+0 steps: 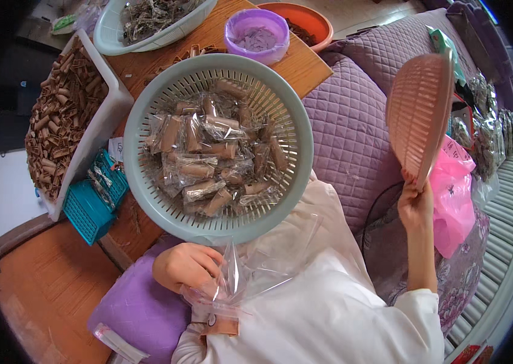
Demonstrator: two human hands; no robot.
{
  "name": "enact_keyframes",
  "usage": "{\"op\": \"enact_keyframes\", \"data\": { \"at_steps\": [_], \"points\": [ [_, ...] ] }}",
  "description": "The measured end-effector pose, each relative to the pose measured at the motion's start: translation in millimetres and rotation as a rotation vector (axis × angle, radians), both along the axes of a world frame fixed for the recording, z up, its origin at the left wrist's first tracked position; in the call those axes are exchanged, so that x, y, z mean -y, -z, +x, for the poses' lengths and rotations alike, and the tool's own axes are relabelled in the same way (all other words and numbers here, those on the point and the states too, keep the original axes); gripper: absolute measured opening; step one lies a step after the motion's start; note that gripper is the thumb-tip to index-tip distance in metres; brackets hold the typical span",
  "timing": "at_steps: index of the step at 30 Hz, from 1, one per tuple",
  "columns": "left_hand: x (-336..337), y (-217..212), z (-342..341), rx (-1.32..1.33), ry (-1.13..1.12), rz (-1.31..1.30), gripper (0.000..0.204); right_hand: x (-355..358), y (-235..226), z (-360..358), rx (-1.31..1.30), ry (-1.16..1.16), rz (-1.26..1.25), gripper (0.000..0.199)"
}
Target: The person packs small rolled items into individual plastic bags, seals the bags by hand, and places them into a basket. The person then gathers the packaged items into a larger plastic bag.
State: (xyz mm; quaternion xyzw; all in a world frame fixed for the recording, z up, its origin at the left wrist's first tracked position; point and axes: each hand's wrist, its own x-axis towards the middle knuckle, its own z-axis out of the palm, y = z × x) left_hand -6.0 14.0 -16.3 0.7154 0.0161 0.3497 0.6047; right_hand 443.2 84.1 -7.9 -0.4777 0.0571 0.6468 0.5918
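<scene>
My right hand [415, 209] is raised at the right, its fingers closed on the lower rim of a pink slotted basket [417, 109] tipped on its side. Low in the middle, my left hand [189, 267] curls its fingers into a transparent plastic bag [241, 273], which spreads over my lap. A small brown piece [223, 326] lies against my white top just below that hand. Directly above it stands a large grey-green colander [141, 188], holding several brown tube-shaped pieces [197, 170] wrapped in see-through film.
A white bin [111, 100] of loose brown pieces stands at the left, beside teal baskets [89, 206]. Farther back are a light basin [205, 15], a purple tub [256, 57] and an orange bowl [324, 27]. A quilted sofa [347, 115] and a bright pink bag [453, 212] are at right.
</scene>
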Motion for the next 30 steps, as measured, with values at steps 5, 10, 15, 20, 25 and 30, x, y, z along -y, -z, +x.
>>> {"op": "enact_keyframes", "data": {
  "at_steps": [5, 10, 15, 20, 25, 30],
  "points": [
    [-5.3, 2.6, 1.5, -0.012, 0.017, -0.024, 0.017, -19.2, -9.3, 1.7, 0.081, -0.007, 0.038, 0.033],
    [15.3, -7.5, -14.9, 0.004, -0.096, -0.048, 0.023, -4.5, 18.9, -30.2, 0.3, -0.152, -0.271, 0.011],
    [45.4, 21.1, -34.0, 0.308, -0.92, -0.337, 0.033, 41.7, 80.3, -10.3, 0.237, -0.504, -0.462, 0.017],
    [55.3, 15.2, -31.8, 0.681, -1.624, -0.574, 0.051, 29.1, 40.6, -16.9, 0.452, -1.025, -0.621, 0.034],
    [9.0, -8.5, 31.0, 0.592, -1.647, -0.57, 0.065, -10.0, -23.8, -50.4, 0.592, -2.048, -0.019, 0.034],
    [-3.3, -27.3, 46.7, 0.611, -1.413, -0.758, 0.063, -45.2, -67.0, -127.0, 0.784, -1.456, 0.885, 0.02]
  ]
}}
